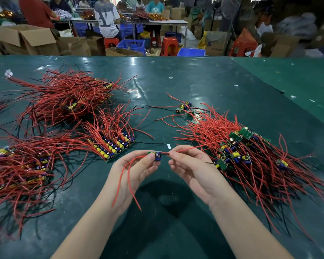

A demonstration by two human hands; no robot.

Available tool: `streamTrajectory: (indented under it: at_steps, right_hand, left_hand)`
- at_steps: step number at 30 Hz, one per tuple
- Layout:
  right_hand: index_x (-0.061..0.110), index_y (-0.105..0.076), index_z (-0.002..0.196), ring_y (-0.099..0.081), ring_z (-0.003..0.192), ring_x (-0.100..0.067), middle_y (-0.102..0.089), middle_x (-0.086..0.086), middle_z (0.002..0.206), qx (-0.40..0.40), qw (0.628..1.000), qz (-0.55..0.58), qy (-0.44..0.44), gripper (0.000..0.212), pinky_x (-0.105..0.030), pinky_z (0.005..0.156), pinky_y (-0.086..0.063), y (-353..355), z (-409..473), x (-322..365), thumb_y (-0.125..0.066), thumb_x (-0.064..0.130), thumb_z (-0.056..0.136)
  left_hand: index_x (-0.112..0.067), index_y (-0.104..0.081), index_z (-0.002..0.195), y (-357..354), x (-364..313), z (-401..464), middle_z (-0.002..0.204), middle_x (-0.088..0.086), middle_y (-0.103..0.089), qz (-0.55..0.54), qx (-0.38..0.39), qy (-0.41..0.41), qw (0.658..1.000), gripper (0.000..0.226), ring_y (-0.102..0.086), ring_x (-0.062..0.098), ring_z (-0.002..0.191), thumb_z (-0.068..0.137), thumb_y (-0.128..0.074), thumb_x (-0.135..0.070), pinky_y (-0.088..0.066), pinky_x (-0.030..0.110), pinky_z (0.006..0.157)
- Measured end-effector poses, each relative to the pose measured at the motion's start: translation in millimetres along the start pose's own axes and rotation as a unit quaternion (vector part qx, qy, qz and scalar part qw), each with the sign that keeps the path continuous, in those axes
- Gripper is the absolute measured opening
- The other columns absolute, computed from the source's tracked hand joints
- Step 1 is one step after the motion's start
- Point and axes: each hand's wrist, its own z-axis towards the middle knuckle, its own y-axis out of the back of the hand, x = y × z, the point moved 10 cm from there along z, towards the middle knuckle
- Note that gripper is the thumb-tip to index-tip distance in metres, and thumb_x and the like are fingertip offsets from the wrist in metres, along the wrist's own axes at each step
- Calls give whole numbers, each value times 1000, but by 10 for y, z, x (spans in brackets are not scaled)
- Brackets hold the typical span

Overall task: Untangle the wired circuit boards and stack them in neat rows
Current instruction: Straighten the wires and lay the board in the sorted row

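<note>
Your left hand pinches a small green circuit board with a blue capacitor, your right hand pinches its red lead, stretched rightward towards the tangled heap of red-wired boards; the neat row of stacked boards lies just left, nearer your left hand, on the dark green worktop; beyond, seated workers, cartons, blue crates

Large grey letters "LV" stand on the back of a white T-shirt worn by a seated person at the top of the frame, left of centre; printing on the cardboard boxes is too blurred to read.
</note>
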Motion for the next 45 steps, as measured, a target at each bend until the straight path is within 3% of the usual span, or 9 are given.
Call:
streamTrajectory:
  at_steps: [11,15,19,27,30,35,45]
  right_hand:
    - [15,-72,66,-66,57,-9,-67,-2,66,52,995,60,-58,9,-16,54,-53,-120,-41,-83,-71,6,66]
    - [14,-71,74,-68,64,-14,-68,-5,72,62,997,-32,26,10,-19,62,-54,-93,-32,87,-72,5,68]
    - [14,-71,79,-66,66,-16,-70,-8,73,81,968,-198,128,20,-22,66,-53,-121,-70,308,-74,-6,73]
    - [9,-72,74,-68,57,-16,-71,-9,67,16,929,-318,190,11,-21,49,-49,-34,-68,452,-75,-2,78]
    - [9,-73,72,-67,57,-19,-70,-11,66,1,948,-273,164,14,-22,51,-50,31,-30,418,-73,-3,79]
    - [7,-74,71,-71,66,-23,-72,-18,75,-12,997,-75,35,4,-22,60,-56,134,31,165,-74,4,69]
    - [8,-77,68,-73,72,-18,-73,-15,79,-58,996,45,-44,4,-17,57,-55,222,65,-50,-74,10,66]
  left_hand:
    - [-9,-79,78,-64,212,-32,74,4,-73,-78,34,105,991,19,-71,8,69,65,-71,-21,-54,14,61]
    - [-10,-79,78,-10,185,4,79,4,-73,-64,25,80,994,17,-71,9,73,68,-71,-20,-54,15,64]
    - [-10,-79,78,53,146,35,80,6,-74,-53,14,65,996,19,-72,12,75,64,-76,-22,-54,15,65]
    - [-4,-77,73,101,106,64,78,16,-73,-27,-22,46,998,13,-72,17,68,67,-71,-13,-55,17,61]
    - [-1,-74,74,104,88,66,76,17,-72,-21,-28,33,999,11,-71,18,65,67,-70,-9,-56,18,60]
    - [1,-72,79,123,25,61,78,18,-73,-10,-27,-4,1000,18,-71,20,68,65,-73,-10,-55,18,62]
    - [-12,-78,80,94,-40,18,84,17,-74,58,-13,-38,997,17,-71,20,78,65,-77,-20,-55,18,69]
